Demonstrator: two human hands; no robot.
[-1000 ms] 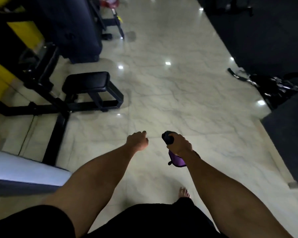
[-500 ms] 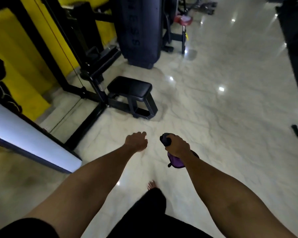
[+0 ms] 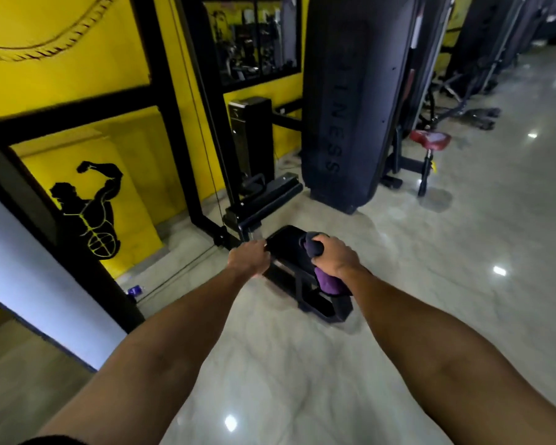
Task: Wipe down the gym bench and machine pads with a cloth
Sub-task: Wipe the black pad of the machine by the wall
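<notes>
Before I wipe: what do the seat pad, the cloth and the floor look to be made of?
Seat pad: black and smooth with a faint sheen, likely vinyl or leatherette over padding.
Cloth: purple, matte, bunched in soft folds, probably microfibre or terry.
Floor: pale veined tiles, polished, with mirror-like light spots; marble or a marble-look tile.

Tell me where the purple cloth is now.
In the head view, the purple cloth is bunched in the right hand, centre frame, by the low black seat pad.
</notes>
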